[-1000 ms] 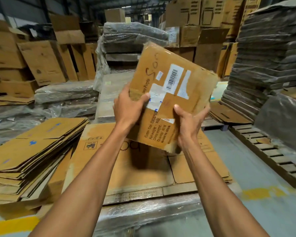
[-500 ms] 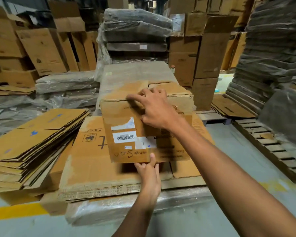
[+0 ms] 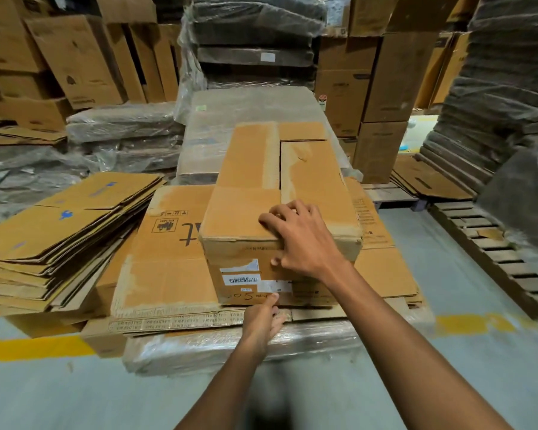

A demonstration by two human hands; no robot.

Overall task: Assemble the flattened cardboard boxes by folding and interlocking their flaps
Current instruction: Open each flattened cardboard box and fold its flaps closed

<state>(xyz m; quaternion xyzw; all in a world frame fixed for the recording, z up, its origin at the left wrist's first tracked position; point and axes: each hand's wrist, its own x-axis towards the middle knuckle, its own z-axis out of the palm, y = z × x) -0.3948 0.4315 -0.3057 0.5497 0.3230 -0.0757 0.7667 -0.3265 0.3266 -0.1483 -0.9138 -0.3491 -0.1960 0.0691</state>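
An assembled brown cardboard box (image 3: 249,169) with its top flaps folded in and interlocked lies on a flat cardboard sheet (image 3: 168,268). White barcode labels are stuck on its near face. My right hand (image 3: 302,240) clasps the box's near top edge, with fingers curled on the top flap and the thumb on the front face. Below it, my left hand (image 3: 261,324) touches the bottom of the front face with an extended index finger and holds nothing.
A pile of flattened boxes (image 3: 59,231) lies to the left. The sheet rests on a plastic-wrapped bundle (image 3: 230,346). A wooden pallet (image 3: 491,252) lies at the right, tall wrapped stacks stand behind, and a yellow line (image 3: 35,347) crosses the grey floor.
The box, held tilted in the air in both hands a second ago, now lies flat on the sheet. My right hand went to its near top edge; my left dropped below.
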